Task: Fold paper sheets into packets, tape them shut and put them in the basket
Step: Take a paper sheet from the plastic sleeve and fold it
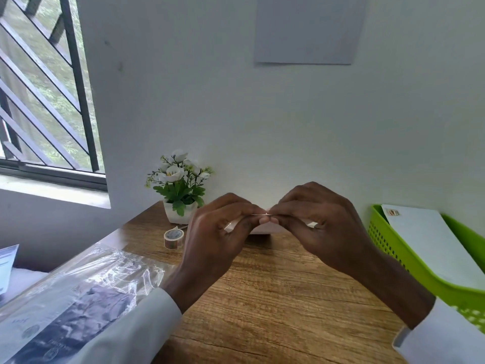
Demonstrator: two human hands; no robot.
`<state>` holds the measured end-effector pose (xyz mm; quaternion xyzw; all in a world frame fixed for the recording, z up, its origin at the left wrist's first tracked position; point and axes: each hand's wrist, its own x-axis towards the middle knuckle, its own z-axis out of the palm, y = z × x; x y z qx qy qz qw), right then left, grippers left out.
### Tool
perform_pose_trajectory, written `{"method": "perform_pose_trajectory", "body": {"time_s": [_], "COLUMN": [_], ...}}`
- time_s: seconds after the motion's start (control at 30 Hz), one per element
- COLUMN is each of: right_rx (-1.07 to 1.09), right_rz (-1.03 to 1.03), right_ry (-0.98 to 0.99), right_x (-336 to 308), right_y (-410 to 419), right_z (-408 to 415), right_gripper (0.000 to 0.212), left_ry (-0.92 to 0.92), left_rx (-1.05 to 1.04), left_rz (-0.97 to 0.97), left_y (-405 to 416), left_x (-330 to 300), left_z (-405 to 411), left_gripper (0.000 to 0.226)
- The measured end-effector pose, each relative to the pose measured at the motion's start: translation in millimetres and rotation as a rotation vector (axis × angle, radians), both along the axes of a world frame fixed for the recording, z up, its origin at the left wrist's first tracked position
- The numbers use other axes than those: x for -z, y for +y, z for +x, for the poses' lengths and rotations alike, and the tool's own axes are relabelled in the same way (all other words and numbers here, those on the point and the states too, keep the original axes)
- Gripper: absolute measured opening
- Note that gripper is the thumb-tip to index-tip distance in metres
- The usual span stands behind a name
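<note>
Left hand (pixel 220 232): raised above the middle of the desk (pixel 275 298), fingers curled, thumb and forefinger pinching the left end of a folded white paper packet (pixel 265 228). Right hand (pixel 315 224): same height, fingers curled, pinching the packet's right end. The fingertips of both hands meet at the packet's top edge; grip narrow on each side. The packet is held in the air toward the desk's far edge, most of it hidden behind the fingers; whether tape is on it cannot be told.

Count: one packet in hand. One roll of patterned tape (pixel 173 239), standing on its rim near the far left corner of the desk, just left of the left hand. One green perforated basket (pixel 409 261) at the desk's right edge, with one flat white packet (pixel 430 240) leaning inside it, a small sticker near its top corner.

Others: one small white pot of artificial white flowers (pixel 179 185) at the far left corner, behind the tape roll. One clear plastic bag (pixel 78 292) with dark contents along the left edge, partly beneath the left sleeve (pixel 147 319). One grey sheet (pixel 307 30) on the wall above. Barred window (pixel 42 88) at left.
</note>
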<state>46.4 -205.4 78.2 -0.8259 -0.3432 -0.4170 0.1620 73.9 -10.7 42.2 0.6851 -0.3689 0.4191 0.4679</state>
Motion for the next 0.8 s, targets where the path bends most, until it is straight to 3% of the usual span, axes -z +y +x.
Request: {"method": "perform_pose_trajectory", "body": {"time_s": [0.53,0.8], "right_rx": [-0.064,-0.163], "right_rz": [0.290,0.551], "right_ry": [0.153,0.304], "right_x": [-8,-25], "right_y": [-32,-14], "right_z": [8,-9], "right_gripper": [0.004,0.009], "left_ry": [0.069,0.092], "left_rx": [-0.008,0.077], "left_rz": [-0.164,-0.047], "left_y": [11,19], "left_x": [-11,-12], "left_z": [-1,7], "left_gripper": [0.007,0.006]}}
